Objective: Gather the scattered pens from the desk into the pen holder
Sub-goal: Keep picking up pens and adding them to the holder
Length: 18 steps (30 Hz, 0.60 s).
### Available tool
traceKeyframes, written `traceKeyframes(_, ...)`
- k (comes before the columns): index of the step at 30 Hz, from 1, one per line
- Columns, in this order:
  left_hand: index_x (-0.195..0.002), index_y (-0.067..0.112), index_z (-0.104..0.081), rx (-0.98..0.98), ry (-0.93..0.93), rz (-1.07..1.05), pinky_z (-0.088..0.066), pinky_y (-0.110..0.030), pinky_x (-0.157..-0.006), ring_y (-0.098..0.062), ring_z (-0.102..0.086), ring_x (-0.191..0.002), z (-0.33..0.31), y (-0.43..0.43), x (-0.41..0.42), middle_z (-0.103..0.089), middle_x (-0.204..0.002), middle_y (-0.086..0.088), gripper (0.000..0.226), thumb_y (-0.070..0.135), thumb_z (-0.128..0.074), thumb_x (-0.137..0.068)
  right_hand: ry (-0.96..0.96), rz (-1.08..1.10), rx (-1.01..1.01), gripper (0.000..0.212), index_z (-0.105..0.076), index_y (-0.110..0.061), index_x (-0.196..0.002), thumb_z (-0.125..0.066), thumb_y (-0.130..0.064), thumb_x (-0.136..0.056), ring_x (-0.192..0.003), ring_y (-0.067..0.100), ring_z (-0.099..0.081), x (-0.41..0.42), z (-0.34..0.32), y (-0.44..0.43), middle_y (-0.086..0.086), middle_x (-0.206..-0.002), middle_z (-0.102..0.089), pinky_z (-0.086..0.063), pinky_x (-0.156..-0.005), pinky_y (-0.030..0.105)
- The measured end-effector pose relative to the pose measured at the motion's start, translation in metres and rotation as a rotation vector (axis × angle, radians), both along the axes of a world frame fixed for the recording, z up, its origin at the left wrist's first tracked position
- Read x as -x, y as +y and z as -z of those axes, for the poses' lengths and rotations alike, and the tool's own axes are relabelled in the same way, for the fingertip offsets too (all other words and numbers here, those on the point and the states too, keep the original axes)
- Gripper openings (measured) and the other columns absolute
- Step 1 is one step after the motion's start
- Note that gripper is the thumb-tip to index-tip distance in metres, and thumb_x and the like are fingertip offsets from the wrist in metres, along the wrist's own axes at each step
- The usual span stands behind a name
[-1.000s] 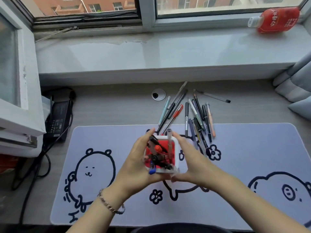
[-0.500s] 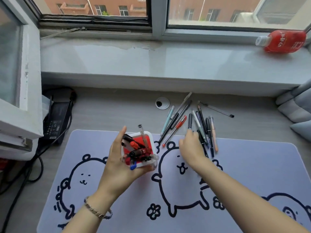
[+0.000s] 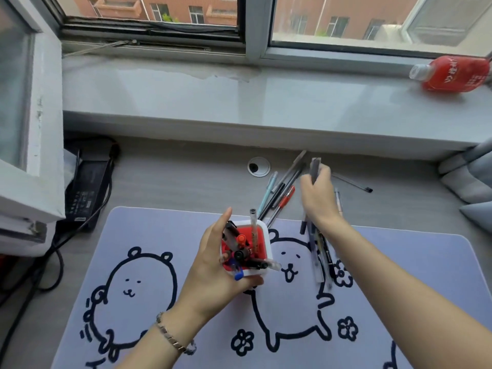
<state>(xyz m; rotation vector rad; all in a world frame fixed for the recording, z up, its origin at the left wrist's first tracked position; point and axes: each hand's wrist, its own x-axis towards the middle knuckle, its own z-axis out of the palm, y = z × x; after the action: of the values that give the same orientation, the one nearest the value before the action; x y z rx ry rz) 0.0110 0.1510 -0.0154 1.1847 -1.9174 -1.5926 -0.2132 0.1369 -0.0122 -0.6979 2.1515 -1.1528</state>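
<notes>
My left hand (image 3: pixel 213 265) grips a square white pen holder (image 3: pixel 263 235) with a red inside, held over the mat and stuffed with several pens. My right hand (image 3: pixel 318 194) is closed on a grey pen (image 3: pixel 315 166) that sticks up past its fingers, blurred by motion, above the pile of scattered pens. A red pen (image 3: pixel 286 197), a light blue pen (image 3: pixel 267 191) and dark pens lie left of that hand. More pens (image 3: pixel 323 257) lie on the mat below my right wrist. One thin black pen (image 3: pixel 354 182) lies apart to the right.
A lilac desk mat (image 3: pixel 149 235) with bear drawings covers the desk front. A cable hole (image 3: pixel 258 167) sits behind the pens. A black power brick (image 3: pixel 85 190) with cables lies at the left. A red bottle (image 3: pixel 452 73) lies on the windowsill. Grey cushions (image 3: pixel 471 182) are at the right edge.
My right hand left the holder, reached the pen pile and has lifted a grey pen off it. My left hand kept the holder, shifting it slightly left.
</notes>
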Motion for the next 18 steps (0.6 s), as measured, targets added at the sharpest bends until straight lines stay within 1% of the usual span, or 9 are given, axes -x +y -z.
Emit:
traceKeyframes(1,-0.124,0.068,-0.017,0.010,-0.013,0.002,-0.050,-0.034,-0.096,-0.021,-0.055,-0.117,0.000,0.001,0.001,-0.032,-0.127,0.030,0.112,0.017,-0.089,-0.054,-0.050,0.013,0.159,0.023,-0.041,-0.016,-0.115,-0.033,-0.011,-0.094,-0.060,0.014,-0.040,-0.005,-0.018,0.007,-0.001,-0.070,-0.042,-0.039,-0.057,0.022)
traceKeyframes(3,-0.120,0.072,-0.016,0.042,-0.030,0.003,-0.048,-0.022,-0.094,-0.016,-0.053,-0.117,-0.001,0.006,0.003,-0.029,-0.122,0.039,0.113,0.016,-0.088,-0.054,-0.160,0.000,0.473,0.022,-0.044,-0.028,-0.104,-0.031,-0.012,-0.095,-0.070,0.013,-0.047,-0.019,-0.050,0.027,-0.003,-0.075,-0.046,-0.045,-0.072,0.025)
traceKeyframes(5,-0.119,0.073,-0.015,0.060,-0.048,0.012,-0.044,-0.009,-0.088,-0.009,-0.052,-0.116,-0.005,0.011,0.007,-0.028,-0.117,0.047,0.114,0.016,-0.089,-0.053,-0.271,-0.039,0.683,0.023,-0.044,-0.029,-0.102,-0.030,-0.014,-0.092,-0.078,0.012,-0.052,-0.040,-0.068,0.051,-0.006,-0.078,-0.051,-0.049,-0.080,0.026)
traceKeyframes(6,-0.120,0.073,-0.015,0.060,-0.052,0.024,-0.044,-0.011,-0.089,-0.009,-0.053,-0.115,-0.006,0.015,0.009,-0.028,-0.116,0.048,0.115,0.016,-0.089,-0.052,-0.303,-0.059,0.728,0.022,-0.045,-0.026,-0.102,-0.030,-0.013,-0.091,-0.080,0.013,-0.053,-0.052,-0.068,0.063,-0.007,-0.079,-0.053,-0.049,-0.083,0.026)
traceKeyframes(9,-0.126,0.066,-0.019,0.059,-0.031,0.072,-0.048,-0.021,-0.093,-0.006,-0.055,-0.113,-0.009,0.024,0.015,-0.033,-0.123,0.037,0.116,0.013,-0.090,-0.051,-0.243,-0.204,0.669,0.023,-0.046,-0.022,-0.104,-0.035,-0.008,-0.091,-0.088,0.010,-0.058,-0.078,-0.046,0.090,-0.010,-0.093,-0.056,-0.049,-0.086,0.021)
traceKeyframes(12,-0.125,0.060,-0.021,0.133,-0.041,0.112,-0.038,0.002,-0.084,0.020,-0.041,-0.110,-0.013,0.031,0.022,-0.034,-0.119,0.033,0.112,0.010,-0.089,-0.051,-0.297,-0.283,0.566,0.053,-0.044,-0.043,-0.114,-0.043,0.002,-0.085,-0.102,0.011,-0.062,-0.077,-0.030,0.108,-0.012,-0.104,-0.057,-0.050,-0.087,0.020)
traceKeyframes(14,-0.123,0.060,-0.018,0.135,-0.065,0.101,-0.034,0.007,-0.077,0.029,-0.034,-0.105,-0.015,0.034,0.025,-0.032,-0.114,0.035,0.111,0.011,-0.088,-0.052,-0.266,-0.217,0.561,0.074,-0.038,-0.056,-0.118,-0.049,0.006,-0.078,-0.102,0.016,-0.063,-0.069,-0.028,0.118,-0.015,-0.105,-0.056,-0.052,-0.086,0.024)
traceKeyframes(16,-0.121,0.061,-0.015,0.088,-0.084,0.080,-0.032,0.010,-0.074,0.034,-0.031,-0.099,-0.016,0.036,0.028,-0.030,-0.112,0.035,0.111,0.015,-0.088,-0.052,-0.118,-0.207,0.555,0.072,-0.042,-0.055,-0.118,-0.051,0.004,-0.078,-0.103,0.016,-0.062,-0.062,-0.027,0.124,-0.019,-0.107,-0.055,-0.051,-0.088,0.025)
traceKeyframes(18,-0.119,0.066,-0.012,0.073,-0.103,0.098,-0.032,0.009,-0.075,0.032,-0.032,-0.102,-0.017,0.040,0.031,-0.030,-0.113,0.037,0.111,0.021,-0.088,-0.051,0.107,-0.283,0.515,0.053,-0.050,-0.042,-0.120,-0.049,-0.004,-0.083,-0.113,0.011,-0.055,-0.062,-0.025,0.126,-0.021,-0.115,-0.054,-0.044,-0.097,0.022)
